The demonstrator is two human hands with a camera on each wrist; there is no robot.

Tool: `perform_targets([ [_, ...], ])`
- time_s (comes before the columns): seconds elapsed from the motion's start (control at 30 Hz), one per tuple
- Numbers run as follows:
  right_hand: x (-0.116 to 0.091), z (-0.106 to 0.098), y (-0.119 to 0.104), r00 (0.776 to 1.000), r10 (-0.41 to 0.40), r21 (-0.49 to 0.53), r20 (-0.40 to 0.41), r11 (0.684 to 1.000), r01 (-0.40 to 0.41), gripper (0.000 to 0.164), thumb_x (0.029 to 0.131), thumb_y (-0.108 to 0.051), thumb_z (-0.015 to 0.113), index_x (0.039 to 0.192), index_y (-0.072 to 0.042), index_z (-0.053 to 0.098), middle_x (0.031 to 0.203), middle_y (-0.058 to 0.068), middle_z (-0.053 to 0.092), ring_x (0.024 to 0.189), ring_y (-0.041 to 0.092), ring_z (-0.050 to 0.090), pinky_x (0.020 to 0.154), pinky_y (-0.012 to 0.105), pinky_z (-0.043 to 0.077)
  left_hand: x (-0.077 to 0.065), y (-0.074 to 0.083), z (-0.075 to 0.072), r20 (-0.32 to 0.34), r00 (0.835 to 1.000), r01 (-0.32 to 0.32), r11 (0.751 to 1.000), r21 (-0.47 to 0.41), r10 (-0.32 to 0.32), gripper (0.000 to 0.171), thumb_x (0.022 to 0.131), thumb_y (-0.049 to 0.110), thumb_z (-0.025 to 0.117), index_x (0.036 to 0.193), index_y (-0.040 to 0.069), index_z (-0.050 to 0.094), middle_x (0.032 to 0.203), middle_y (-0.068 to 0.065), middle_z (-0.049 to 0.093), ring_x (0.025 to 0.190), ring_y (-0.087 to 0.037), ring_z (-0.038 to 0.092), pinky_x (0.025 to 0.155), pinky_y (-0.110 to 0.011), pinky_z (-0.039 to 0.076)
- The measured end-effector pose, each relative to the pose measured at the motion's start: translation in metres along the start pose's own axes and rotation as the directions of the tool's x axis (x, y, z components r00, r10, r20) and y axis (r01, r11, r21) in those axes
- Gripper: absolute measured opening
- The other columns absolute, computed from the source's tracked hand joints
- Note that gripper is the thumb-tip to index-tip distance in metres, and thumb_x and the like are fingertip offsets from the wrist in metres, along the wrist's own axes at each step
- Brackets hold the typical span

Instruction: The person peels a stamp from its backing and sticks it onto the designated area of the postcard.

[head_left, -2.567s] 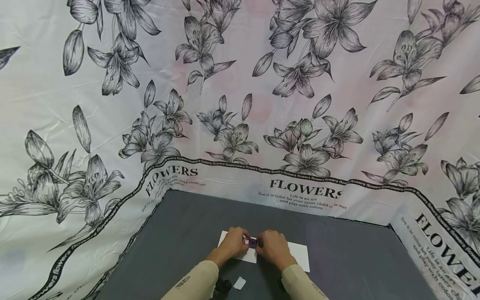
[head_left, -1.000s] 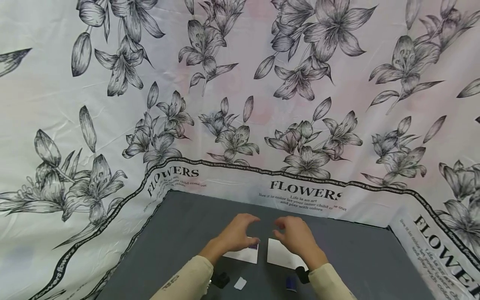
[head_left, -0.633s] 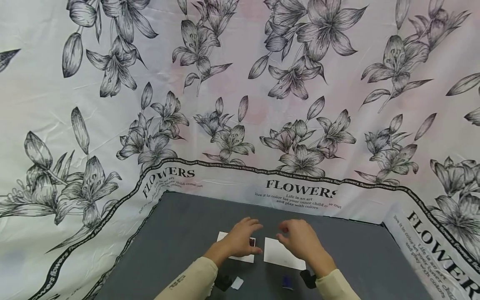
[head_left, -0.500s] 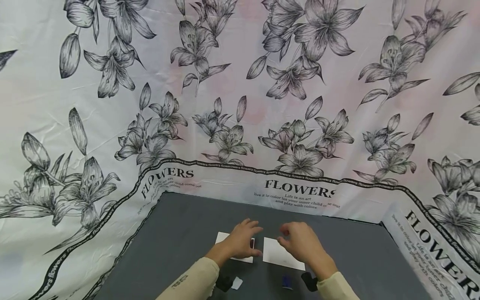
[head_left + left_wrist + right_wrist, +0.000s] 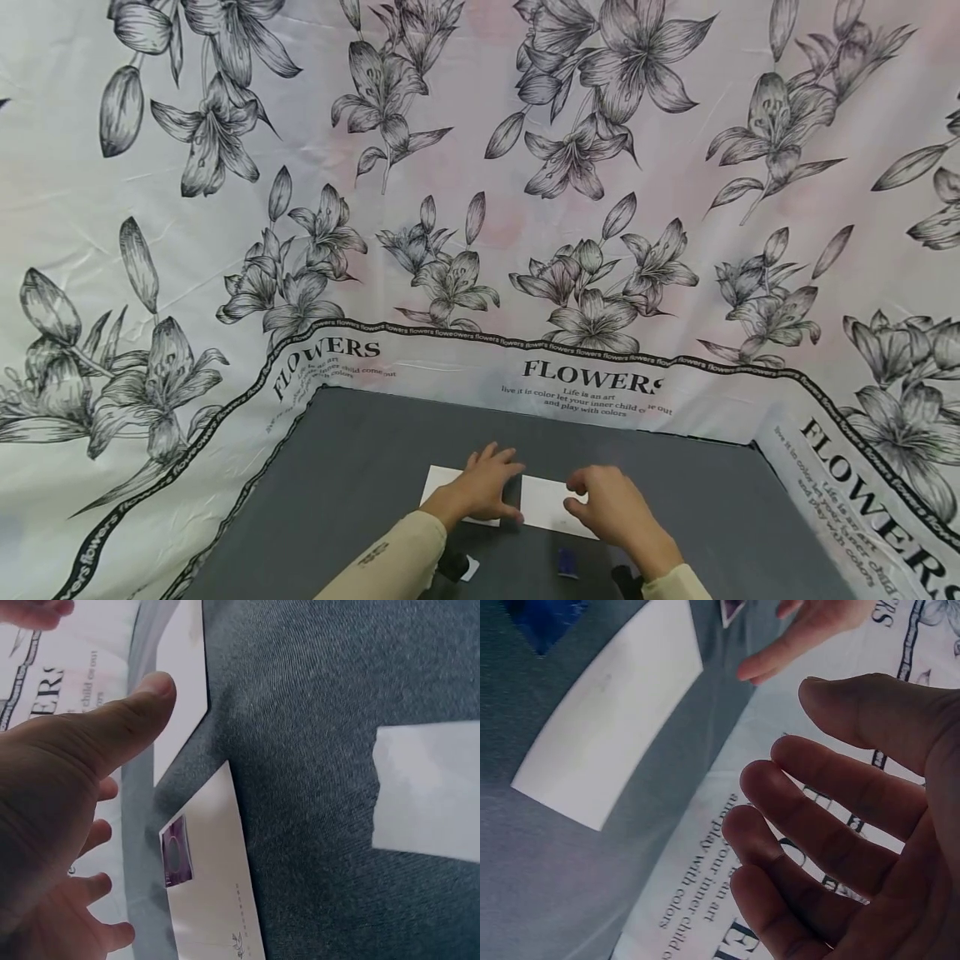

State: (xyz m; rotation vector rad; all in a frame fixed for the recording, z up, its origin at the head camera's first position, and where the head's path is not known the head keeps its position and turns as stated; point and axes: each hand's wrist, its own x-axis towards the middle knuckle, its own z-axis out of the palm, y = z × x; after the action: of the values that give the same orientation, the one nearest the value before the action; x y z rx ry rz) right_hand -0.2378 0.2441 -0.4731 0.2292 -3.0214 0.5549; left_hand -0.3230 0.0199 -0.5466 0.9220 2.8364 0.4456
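My left hand [image 5: 483, 487] hovers with spread fingers over the left white envelope [image 5: 438, 482], holding nothing. A purple stamp [image 5: 176, 851] lies at that envelope's corner in the left wrist view; the hand hides it in the head view. Faint printed marks show lower on the same envelope. To the right lies a second white envelope [image 5: 543, 504], its visible face plain. My right hand [image 5: 611, 504] is raised over its right end, fingers loosely bent and nothing in them; the right wrist view shows bare fingertips [image 5: 761, 780].
Nearer to me on the grey table [image 5: 375, 442] lie a small dark blue piece [image 5: 567, 563] and a torn-edged scrap of white paper [image 5: 427, 791]. A flower-printed cloth [image 5: 450, 375] stands along the table's back and sides.
Earlier both hands pinched at the purple stamp on the left envelope. They have let go and moved apart, and the stamp stays on the envelope. Lately both hands have sunk slightly as the view shifted.
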Motion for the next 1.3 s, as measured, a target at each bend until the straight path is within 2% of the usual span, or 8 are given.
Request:
perform_targets([
  [0.3,-0.006,0.023,0.015,0.999,-0.013,0.021,0.030,1.000,0.012,0.017,0.083,-0.015,0.091,0.098,-0.009,0.084,0.090,-0.003,0.076,0.084,0.019,0.072,0.074,0.045,0.060,0.004,0.000,0.001,0.041,0.999,-0.001,1.000,-0.013,0.002,0.086,0.085,0.056,0.091,0.159,0.025,0.059,0.174,-0.006,0.044,0.165,-0.041,0.031,0.127,-0.068,0.032],
  [0.5,-0.014,0.038,0.023,0.998,-0.064,0.004,0.024,0.998,0.064,0.019,0.081,-0.015,0.094,0.095,-0.008,0.083,0.083,-0.006,0.070,0.074,0.011,0.061,0.065,0.035,0.052,0.007,-0.002,0.005,0.055,0.998,-0.005,0.998,-0.056,0.008,0.081,0.089,0.051,0.090,0.158,0.024,0.059,0.173,-0.007,0.045,0.164,-0.041,0.033,0.124,-0.071,0.034],
  [0.63,-0.021,0.044,0.028,0.997,-0.065,0.044,0.045,0.997,0.064,0.019,0.081,-0.014,0.093,0.095,-0.007,0.082,0.079,-0.008,0.066,0.068,0.007,0.054,0.061,0.031,0.047,0.010,-0.005,0.012,0.067,0.998,0.006,0.997,-0.072,-0.001,0.081,0.090,0.052,0.089,0.159,0.024,0.058,0.173,-0.005,0.045,0.163,-0.040,0.033,0.125,-0.071,0.033],
  [0.83,-0.030,0.055,0.034,0.997,-0.059,0.087,0.055,0.995,0.055,0.015,0.080,-0.011,0.087,0.093,-0.008,0.082,0.072,-0.011,0.061,0.064,0.005,0.048,0.059,0.030,0.043,0.012,-0.006,0.016,0.067,0.998,0.018,0.999,-0.043,-0.016,0.082,0.089,0.057,0.088,0.159,0.025,0.058,0.173,-0.004,0.046,0.163,-0.038,0.035,0.126,-0.069,0.031],
  [1.03,-0.035,0.067,0.039,0.995,-0.055,0.102,0.084,0.994,0.046,0.016,0.081,-0.015,0.090,0.092,-0.010,0.081,0.073,-0.010,0.065,0.066,0.005,0.053,0.059,0.031,0.046,0.013,-0.005,0.017,0.057,0.998,0.010,1.000,-0.015,-0.009,0.080,0.089,0.054,0.089,0.157,0.024,0.060,0.172,-0.005,0.047,0.162,-0.039,0.037,0.125,-0.070,0.032],
  [1.2,-0.035,0.072,0.040,0.994,-0.045,0.055,0.096,0.998,0.040,0.019,0.080,-0.019,0.093,0.092,-0.011,0.081,0.079,-0.007,0.070,0.073,0.011,0.064,0.064,0.039,0.054,0.023,-0.017,0.035,0.033,0.999,-0.015,0.999,-0.048,0.016,0.080,0.088,0.056,0.089,0.156,0.024,0.062,0.171,-0.005,0.047,0.161,-0.040,0.037,0.124,-0.073,0.031],
  [1.3,-0.036,0.074,0.039,0.995,-0.033,0.044,0.096,0.999,0.029,0.019,0.080,-0.018,0.093,0.091,-0.011,0.080,0.079,-0.006,0.069,0.073,0.013,0.065,0.065,0.042,0.054,0.029,-0.022,0.043,0.023,0.999,-0.021,0.997,-0.081,0.023,0.083,0.085,0.056,0.091,0.156,0.026,0.062,0.172,-0.005,0.046,0.162,-0.042,0.035,0.124,-0.075,0.029],
])
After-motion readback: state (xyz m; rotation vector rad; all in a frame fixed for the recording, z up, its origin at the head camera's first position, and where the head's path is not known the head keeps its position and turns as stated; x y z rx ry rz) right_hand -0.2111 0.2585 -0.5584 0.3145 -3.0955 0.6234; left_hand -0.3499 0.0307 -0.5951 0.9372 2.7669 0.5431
